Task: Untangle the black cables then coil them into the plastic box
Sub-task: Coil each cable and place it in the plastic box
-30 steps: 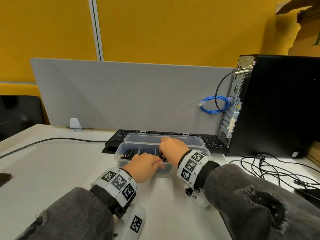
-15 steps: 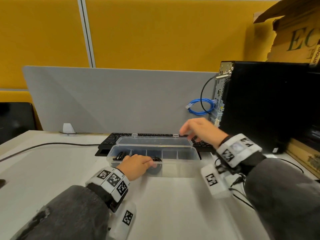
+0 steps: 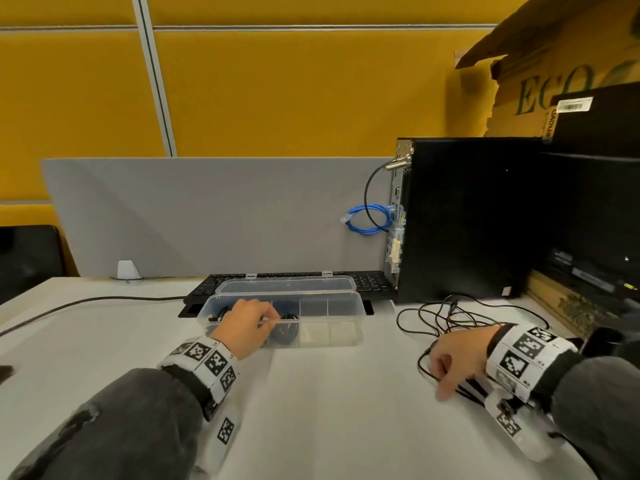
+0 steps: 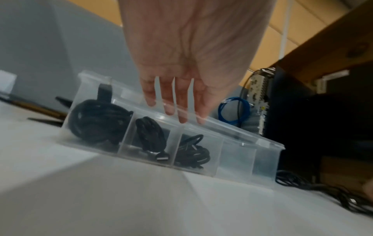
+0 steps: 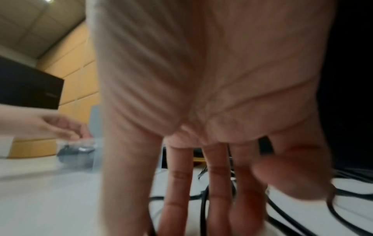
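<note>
The plastic box (image 3: pixel 346 308) sits mid-surface (image 3: pixel 311 410) just in front of the keyboard (image 3: pixel 374 281), its lid (image 3: pixel 287 285) open behind it, with coiled cables (image 4: pixel 96 121) in its three left compartments. The left hand (image 3: pixel 247 327) rests on the box's front rim over those compartments. To the right of the box, in front of the computer tower (image 3: pixel 467 220), the loose cables (image 3: pixel 446 317) lie on the surface, and the right hand (image 3: pixel 457 358) is down on their near edge with fingers (image 5: pixel 177 191) spread over the strands.

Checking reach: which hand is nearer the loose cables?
Right. The right hand rests on the loose cables; the left hand is at the box.
</note>
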A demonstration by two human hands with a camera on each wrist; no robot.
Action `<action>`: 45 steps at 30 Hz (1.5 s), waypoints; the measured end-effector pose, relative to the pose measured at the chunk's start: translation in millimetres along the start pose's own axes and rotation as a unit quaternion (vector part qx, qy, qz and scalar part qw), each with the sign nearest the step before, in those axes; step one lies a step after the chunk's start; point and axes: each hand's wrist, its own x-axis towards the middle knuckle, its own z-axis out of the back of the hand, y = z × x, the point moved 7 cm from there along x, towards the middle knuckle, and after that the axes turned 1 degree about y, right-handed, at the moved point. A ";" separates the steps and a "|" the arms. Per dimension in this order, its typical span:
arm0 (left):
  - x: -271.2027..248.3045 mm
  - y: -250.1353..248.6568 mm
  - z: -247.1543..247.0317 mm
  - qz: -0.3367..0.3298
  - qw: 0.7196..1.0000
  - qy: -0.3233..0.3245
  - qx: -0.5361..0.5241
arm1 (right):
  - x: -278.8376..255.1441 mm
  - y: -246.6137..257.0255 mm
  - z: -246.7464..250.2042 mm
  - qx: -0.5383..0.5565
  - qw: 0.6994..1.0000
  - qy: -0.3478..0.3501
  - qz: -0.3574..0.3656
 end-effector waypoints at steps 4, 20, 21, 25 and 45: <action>-15.2 -40.1 10.0 -0.059 0.996 -0.032 0.066 | -5.4 9.3 18.4 -0.068 0.992 -0.107 0.031; -51.3 -102.5 89.4 -0.099 0.879 -0.028 -0.466 | -56.1 61.4 35.0 0.205 0.940 -0.131 0.239; -50.0 -87.0 104.2 -0.088 0.859 -0.071 -0.499 | -45.1 52.6 22.8 0.187 0.955 -0.105 0.207; -57.2 -15.6 154.1 -0.034 0.753 -0.250 -0.608 | -20.3 12.1 13.5 0.147 0.971 -0.173 0.077; -60.4 -141.5 24.8 -0.128 0.960 0.024 -0.248 | -63.8 104.1 44.3 0.029 0.922 -0.365 0.122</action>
